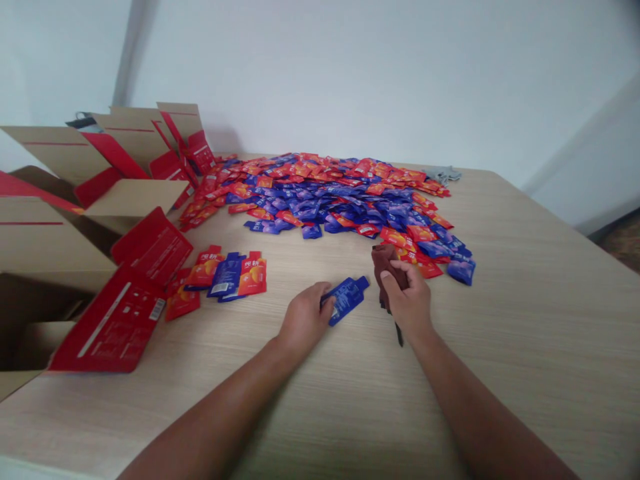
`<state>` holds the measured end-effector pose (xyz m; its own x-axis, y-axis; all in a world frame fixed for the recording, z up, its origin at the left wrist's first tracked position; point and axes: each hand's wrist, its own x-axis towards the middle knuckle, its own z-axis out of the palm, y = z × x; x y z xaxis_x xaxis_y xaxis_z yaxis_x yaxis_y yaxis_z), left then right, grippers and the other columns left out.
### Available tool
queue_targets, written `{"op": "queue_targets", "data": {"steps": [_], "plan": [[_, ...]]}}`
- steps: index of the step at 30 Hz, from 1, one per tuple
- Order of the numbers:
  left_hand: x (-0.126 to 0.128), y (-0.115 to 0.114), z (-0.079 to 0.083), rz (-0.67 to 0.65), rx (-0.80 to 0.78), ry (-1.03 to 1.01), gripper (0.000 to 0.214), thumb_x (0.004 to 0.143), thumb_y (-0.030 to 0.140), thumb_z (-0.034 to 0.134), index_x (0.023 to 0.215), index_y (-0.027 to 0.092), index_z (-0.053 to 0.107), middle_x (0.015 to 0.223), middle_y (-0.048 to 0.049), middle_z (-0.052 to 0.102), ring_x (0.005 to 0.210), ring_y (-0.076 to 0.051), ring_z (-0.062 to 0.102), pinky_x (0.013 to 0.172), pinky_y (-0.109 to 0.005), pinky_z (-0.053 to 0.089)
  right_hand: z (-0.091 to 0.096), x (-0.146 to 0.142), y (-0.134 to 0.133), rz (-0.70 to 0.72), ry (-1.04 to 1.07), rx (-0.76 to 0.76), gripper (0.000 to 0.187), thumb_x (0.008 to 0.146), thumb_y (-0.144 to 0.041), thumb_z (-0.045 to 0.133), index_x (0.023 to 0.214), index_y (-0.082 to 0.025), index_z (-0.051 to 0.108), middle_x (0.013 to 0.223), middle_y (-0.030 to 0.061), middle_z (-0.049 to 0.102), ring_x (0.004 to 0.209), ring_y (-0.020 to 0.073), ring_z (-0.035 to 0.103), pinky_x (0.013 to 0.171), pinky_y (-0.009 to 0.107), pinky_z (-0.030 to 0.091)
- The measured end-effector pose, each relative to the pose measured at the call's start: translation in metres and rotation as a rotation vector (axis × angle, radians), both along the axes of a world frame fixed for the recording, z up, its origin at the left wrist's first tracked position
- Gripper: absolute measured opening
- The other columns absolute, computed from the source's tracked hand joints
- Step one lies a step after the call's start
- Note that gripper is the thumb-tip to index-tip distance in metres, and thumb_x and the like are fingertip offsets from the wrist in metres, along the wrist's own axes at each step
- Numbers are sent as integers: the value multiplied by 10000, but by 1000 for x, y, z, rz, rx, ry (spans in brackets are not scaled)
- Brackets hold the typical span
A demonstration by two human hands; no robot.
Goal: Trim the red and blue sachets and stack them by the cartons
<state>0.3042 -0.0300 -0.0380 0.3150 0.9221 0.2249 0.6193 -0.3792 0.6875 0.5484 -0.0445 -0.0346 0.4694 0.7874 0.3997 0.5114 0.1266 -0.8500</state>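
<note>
My left hand (pixel 304 320) pinches a blue spouted pouch (pixel 348 298) that lies on the wooden table (pixel 525 320). Just to its right, my right hand (pixel 409 298) is closed on a dark red-brown cloth (pixel 384 261), bunched up and resting on the table. A big heap of red and blue pouches (pixel 330 193) is spread across the middle of the table beyond both hands. A few sorted pouches (pixel 235 275), red and blue, lie in a short row to the left of my left hand.
Open cardboard boxes with red flaps (pixel 120 200) stand along the left edge. A flat red box flap (pixel 117 323) lies at the front left. A grey cloth (pixel 443 175) sits at the far right of the heap. A white wall is behind.
</note>
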Motion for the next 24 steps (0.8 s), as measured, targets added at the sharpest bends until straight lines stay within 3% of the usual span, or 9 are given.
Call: {"op": "queue_targets", "data": {"steps": [2,5,8,10,17,24], "plan": [[0,1,0,-17,35,40,211,1012,228,623,1195,206,725,1155,-78,764,1084,-244,705,998,-390,541,4,-7,-7,73,-80,95,342,965,-453,704,1210,-215,731,1201,119,766,1074,294,723,983,469,578],[0,-1,5,-66,92,104,127,987,215,629,1041,209,744,1075,-78,737,1071,-251,678,989,-393,524,5,-20,-17,293,-222,168,268,991,-350,685,1238,-247,705,1355,121,705,1257,290,671,1096,479,541],[1,-3,9,-81,102,171,92,920,241,696,992,213,744,1028,-78,722,1046,-272,663,959,-408,515,2,-30,-22,558,-378,65,283,996,-272,663,1279,-262,681,1394,115,687,1304,281,647,1127,484,535],[1,-4,9,-95,102,205,139,885,249,721,1017,216,746,1022,-77,720,1040,-280,658,950,-414,509,-1,-35,-22,648,-453,-23,299,993,-238,652,1291,-261,670,1394,114,689,1298,282,645,1130,496,534],[2,-4,7,-89,108,239,62,891,248,711,938,214,734,1023,-79,717,998,-266,652,910,-407,499,-10,-30,-13,563,-514,-112,274,980,-228,657,1251,-261,680,1350,113,693,1246,302,642,1086,513,543],[2,-6,7,-75,98,195,174,889,252,739,1059,235,769,1097,-73,735,1071,-280,651,971,-436,507,-12,-18,-1,381,-599,-182,279,956,-204,660,1231,-228,699,1236,121,725,1162,316,663,1042,505,548]]}}
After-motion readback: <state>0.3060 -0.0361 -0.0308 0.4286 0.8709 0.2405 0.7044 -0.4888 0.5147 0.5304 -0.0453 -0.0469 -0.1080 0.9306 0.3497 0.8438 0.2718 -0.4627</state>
